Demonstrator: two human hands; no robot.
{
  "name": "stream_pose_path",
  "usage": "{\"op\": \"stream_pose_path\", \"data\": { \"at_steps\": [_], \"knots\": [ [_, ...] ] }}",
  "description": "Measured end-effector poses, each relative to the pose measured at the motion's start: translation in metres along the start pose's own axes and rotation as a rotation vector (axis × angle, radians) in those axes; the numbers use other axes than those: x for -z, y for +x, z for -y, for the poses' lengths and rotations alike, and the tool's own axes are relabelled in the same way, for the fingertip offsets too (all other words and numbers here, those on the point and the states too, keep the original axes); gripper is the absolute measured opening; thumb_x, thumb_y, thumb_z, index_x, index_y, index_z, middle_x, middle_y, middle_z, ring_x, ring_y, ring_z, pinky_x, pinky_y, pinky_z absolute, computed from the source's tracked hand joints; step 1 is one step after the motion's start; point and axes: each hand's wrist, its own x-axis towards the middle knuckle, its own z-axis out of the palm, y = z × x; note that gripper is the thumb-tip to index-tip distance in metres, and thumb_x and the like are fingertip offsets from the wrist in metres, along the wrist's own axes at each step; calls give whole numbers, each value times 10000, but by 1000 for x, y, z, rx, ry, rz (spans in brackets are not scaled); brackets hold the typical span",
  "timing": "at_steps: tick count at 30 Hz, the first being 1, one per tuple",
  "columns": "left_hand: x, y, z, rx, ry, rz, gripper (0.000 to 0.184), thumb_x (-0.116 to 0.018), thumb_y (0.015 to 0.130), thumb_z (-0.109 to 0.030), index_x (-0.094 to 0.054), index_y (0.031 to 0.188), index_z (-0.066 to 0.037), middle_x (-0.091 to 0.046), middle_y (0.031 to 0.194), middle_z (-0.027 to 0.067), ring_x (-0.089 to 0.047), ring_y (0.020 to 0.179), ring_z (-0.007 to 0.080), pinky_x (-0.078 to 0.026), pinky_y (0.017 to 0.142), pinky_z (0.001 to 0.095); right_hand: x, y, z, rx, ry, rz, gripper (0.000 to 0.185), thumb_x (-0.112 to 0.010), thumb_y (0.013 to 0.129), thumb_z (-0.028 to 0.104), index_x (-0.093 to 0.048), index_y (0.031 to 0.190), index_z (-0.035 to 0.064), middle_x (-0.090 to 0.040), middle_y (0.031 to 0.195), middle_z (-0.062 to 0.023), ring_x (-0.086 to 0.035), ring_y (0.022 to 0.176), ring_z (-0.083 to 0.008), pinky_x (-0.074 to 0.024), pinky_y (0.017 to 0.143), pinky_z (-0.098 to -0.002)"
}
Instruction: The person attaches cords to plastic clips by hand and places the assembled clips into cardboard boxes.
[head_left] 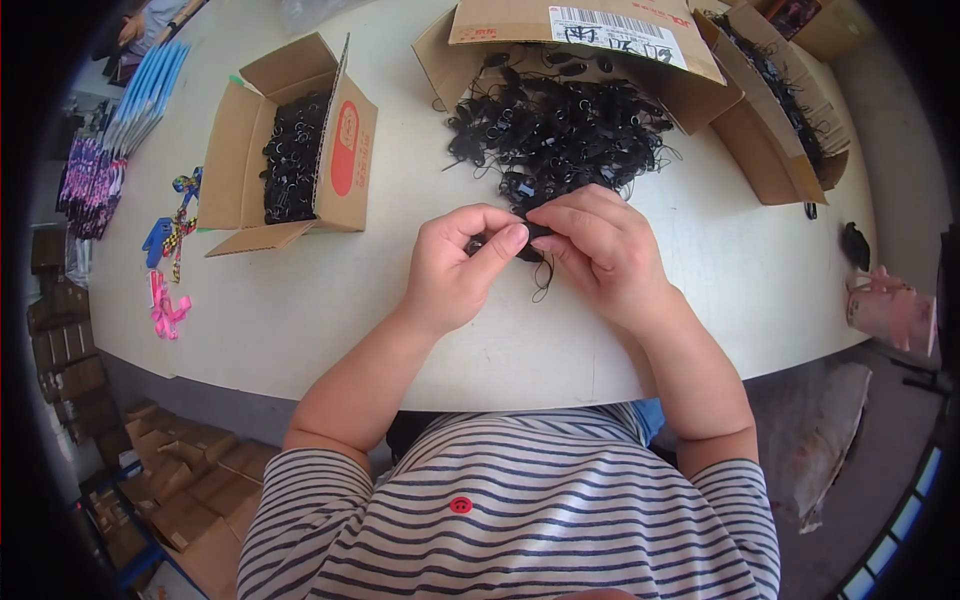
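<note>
My left hand (453, 262) and my right hand (612, 250) meet above the table, thumbs and fingertips pinched on a small black piece with a thin cord loop (535, 230). The loop dangles below the fingertips; much of the piece is hidden by the fingers. Just beyond the hands lies a heap of similar black pieces (560, 130), with thin cords and some metal rings showing. This heap spills from a tipped cardboard box (480, 25) with a white label. To the left, an open cardboard box (232, 165) holds more black pieces with metal rings.
At the right stands a long cardboard box (765, 150) with black corded items. Colourful lanyards (165, 305) and a stack of blue-and-pink straps (140, 95) lie on the left of the white table (330, 330). Another person's arm (185, 12) shows at the far left.
</note>
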Motion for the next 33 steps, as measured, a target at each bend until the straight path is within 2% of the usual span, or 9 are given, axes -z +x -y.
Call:
{"op": "stream_pose_path", "data": {
  "at_steps": [20, 23, 33],
  "knots": [
    [0, -2, 2, 18, -99, 25, 138, -577, 861, -111, -607, 864, 24, -577, 745, -4, -471, 681, 37, -382, 605, 178, -4, -3, 0, 95, -13, -42, 292, -681, 601, -29, -608, 884, -6, -594, 762, -99, -575, 682, -250, -478, 603, -323],
    [-6, -2, 0, -4, -142, 3, 142, -556, 873, -121, -562, 865, 21, -442, 574, -43, -316, 471, 12, -238, 429, 176, -4, -3, 1, 94, -11, -42, 303, -680, 593, -30, -609, 887, -3, -596, 764, -98, -575, 680, -250, -479, 605, -324],
    [-3, -1, -2, -30, -51, -5, 142, -552, 874, -122, -566, 827, 11, -444, 567, -38, -321, 466, 16, -240, 423, 174, -4, -1, 1, 92, -27, -42, 289, -688, 609, -13, -617, 890, 0, -607, 773, -98, -583, 684, -247, -481, 616, -325]
  ]
}}
